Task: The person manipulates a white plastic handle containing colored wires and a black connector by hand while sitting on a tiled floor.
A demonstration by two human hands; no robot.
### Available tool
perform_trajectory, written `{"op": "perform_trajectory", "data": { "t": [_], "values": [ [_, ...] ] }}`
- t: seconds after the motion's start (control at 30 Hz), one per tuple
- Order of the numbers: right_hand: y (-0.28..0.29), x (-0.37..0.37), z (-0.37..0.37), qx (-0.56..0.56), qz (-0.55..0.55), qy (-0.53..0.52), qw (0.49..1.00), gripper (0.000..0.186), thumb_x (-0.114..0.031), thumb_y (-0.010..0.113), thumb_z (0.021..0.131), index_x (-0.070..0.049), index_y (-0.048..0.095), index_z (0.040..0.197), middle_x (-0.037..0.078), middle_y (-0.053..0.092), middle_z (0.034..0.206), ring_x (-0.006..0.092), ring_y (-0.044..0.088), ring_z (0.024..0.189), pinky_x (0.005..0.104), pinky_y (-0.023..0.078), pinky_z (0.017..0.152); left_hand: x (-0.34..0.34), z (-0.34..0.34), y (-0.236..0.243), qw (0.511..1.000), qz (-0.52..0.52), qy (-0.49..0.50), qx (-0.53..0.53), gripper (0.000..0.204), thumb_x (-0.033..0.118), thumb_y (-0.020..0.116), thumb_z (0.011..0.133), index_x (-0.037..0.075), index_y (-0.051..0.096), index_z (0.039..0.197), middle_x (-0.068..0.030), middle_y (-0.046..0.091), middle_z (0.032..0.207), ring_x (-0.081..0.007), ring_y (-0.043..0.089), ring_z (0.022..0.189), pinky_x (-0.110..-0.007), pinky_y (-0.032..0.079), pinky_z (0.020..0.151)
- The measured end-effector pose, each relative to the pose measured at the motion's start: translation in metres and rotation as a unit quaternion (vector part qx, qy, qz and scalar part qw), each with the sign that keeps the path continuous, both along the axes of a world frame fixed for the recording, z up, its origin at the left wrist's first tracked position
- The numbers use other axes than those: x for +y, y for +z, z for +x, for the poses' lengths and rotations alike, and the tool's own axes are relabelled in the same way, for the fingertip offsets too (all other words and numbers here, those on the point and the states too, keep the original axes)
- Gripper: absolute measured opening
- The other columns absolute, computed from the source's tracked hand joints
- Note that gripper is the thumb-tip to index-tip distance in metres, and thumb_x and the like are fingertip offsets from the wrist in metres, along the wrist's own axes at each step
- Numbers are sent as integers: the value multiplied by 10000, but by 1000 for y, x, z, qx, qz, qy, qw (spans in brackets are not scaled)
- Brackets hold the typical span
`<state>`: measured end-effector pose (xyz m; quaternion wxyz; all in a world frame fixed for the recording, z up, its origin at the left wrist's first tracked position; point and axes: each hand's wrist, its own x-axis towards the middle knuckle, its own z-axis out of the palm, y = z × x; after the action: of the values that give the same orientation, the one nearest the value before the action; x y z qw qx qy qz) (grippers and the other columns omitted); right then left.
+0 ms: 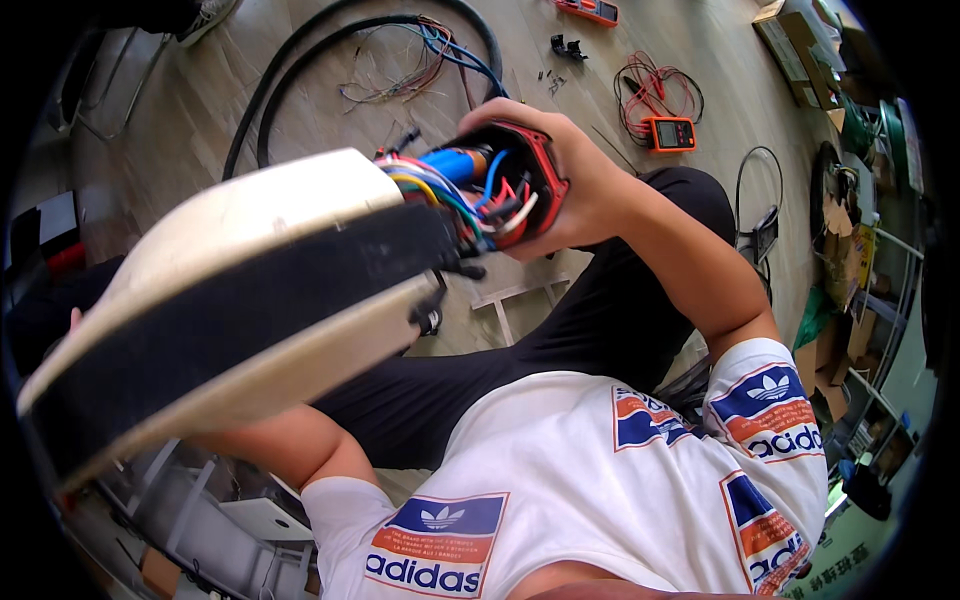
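Observation:
A large cream-white casing [260, 195] with a broad black band [250, 310] slants across the left of the head view, close up. My left hand [75, 318] holds it at its far left end; only a fingertip shows past the edge, and the rest of the hand is hidden behind it. At the casing's right end, a bundle of coloured wires [435, 190] and a blue cylinder [450, 165] run into a red-and-black, open-ended housing [548, 180]. My right hand [585, 195] is wrapped round that housing from its right side.
On the wooden floor lie a coiled thick black cable [265, 110] with bared wires [410, 75], an orange meter [670, 134] with red and black leads, another orange meter [595, 10] and small black parts [568, 47]. Cardboard boxes [795, 50] and shelving stand at the right.

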<state>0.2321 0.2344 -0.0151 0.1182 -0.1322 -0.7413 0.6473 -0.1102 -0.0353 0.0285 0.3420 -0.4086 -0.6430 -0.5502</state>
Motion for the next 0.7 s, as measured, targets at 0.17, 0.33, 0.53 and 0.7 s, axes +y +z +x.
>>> {"op": "perform_trajectory", "data": {
  "t": [0.17,0.33,0.53,0.7],
  "values": [
    [-2,-10,0,74,38,12,996,741,-93,884,549,-28,554,1208,117,677,1041,190,662,926,299,519,864,-23,-8,12,993,-61,64,72,393,215,771,809,-82,698,1056,-195,726,1038,-223,725,837,-370,591,786],
    [1,-13,3,102,94,17,990,794,-134,908,506,-51,563,1217,137,669,1084,308,675,982,336,522,883,-41,-18,27,987,-87,90,97,398,229,771,806,-76,699,1052,-192,728,1032,-228,727,833,-369,590,778],
    [3,-9,4,115,148,12,982,822,-121,911,485,-53,566,1228,145,658,1123,325,667,1031,358,528,890,-56,-25,39,984,-100,105,106,405,247,772,803,-68,701,1048,-188,729,1024,-232,728,827,-368,589,767],
    [-2,-8,2,147,189,-10,971,821,-132,909,510,-50,564,1250,143,653,1143,330,663,1041,370,530,889,-66,-27,50,979,-111,123,121,411,262,773,801,-62,702,1043,-185,731,1018,-236,730,823,-368,589,759]
  ]
}}
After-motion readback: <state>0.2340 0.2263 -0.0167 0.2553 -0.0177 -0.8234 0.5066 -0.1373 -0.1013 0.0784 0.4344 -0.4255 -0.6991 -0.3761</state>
